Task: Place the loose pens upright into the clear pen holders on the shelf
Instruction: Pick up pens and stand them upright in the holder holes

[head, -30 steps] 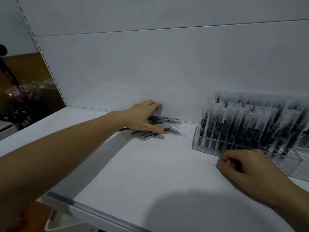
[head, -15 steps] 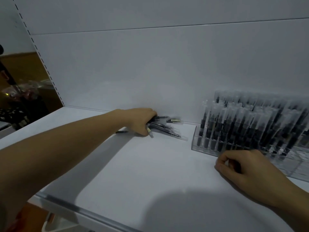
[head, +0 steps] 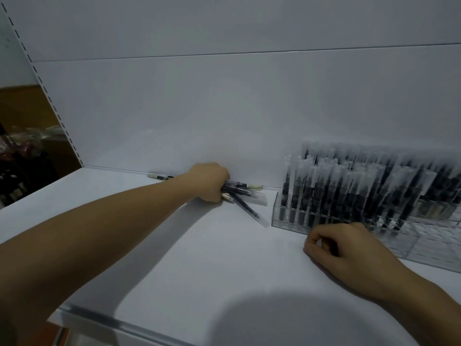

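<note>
My left hand [head: 210, 182] is clutching the pens [head: 245, 192]. My right hand [head: 349, 248] is resting curled beside the holder [head: 277, 214]; whether it's holding anything, I cannot tell.

Shop interior, probably a stationery display. Evidence: white shelf [head: 199, 270] with front edge rail [head: 119, 323] at lower left; slotted upright [head: 51, 102] at upper left; plain back panel [head: 224, 108]; clear pen holders [head: 429, 242] at right, packed with identical capped pens [head: 331, 186].

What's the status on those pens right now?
Left hand grips loose dark pens, flat on shelf. Right hand curled beside clear plastic pen holder. Nothing between.
</note>
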Motion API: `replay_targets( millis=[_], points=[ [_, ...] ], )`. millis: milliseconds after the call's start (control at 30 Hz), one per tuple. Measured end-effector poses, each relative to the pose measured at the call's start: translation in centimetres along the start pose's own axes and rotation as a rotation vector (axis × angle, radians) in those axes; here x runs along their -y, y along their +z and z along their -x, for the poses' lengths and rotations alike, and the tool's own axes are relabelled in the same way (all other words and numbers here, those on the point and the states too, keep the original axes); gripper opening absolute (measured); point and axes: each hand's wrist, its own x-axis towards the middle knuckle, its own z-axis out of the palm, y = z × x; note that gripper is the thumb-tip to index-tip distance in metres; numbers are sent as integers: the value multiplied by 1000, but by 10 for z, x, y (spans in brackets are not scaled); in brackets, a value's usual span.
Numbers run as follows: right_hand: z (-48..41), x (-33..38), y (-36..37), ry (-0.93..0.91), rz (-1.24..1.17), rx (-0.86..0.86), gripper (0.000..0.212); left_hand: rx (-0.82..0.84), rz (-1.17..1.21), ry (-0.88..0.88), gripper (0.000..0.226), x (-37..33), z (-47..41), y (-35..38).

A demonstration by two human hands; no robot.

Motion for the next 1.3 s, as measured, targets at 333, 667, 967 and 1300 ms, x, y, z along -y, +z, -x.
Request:
replay_targets(
  millis=[333,667,967,1300],
  points=[
    [1,0,0,0,6,-17,19,-329,402,11,26,12,9,-36],
    [7,18,7,-206,-4,-230,21,-296,545,-98,29,-4,36,-71],
    [-34,73,4,-555,381,-441,54,-208,690,-142,28,-57,46,-57],
    [-27,94,-51,-418,-556,-905,10,-418,1343,-138,16,-72,58,-45]
  ],
)
